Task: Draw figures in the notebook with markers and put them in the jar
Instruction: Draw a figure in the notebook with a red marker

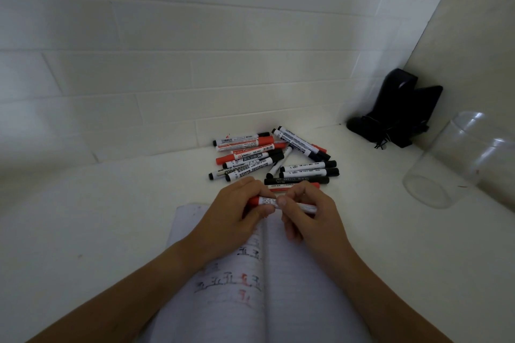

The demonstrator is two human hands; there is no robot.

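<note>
Both hands hold one red marker (267, 201) level above the top of the open notebook (301, 281). My left hand (231, 220) grips its red-capped left end. My right hand (309, 217) pinches the white barrel toward the right end. The notebook's left page carries black and red drawn figures; its right page looks blank. Just beyond the hands lies a pile of several black and red markers (273, 160) on the white table. A clear jar (457, 161) stands at the right, apparently with nothing in it.
A black device with cords (398, 114) sits in the back right corner against the walls. A white tiled wall runs close behind the marker pile. Bare white tabletop (106, 203) lies left of the notebook.
</note>
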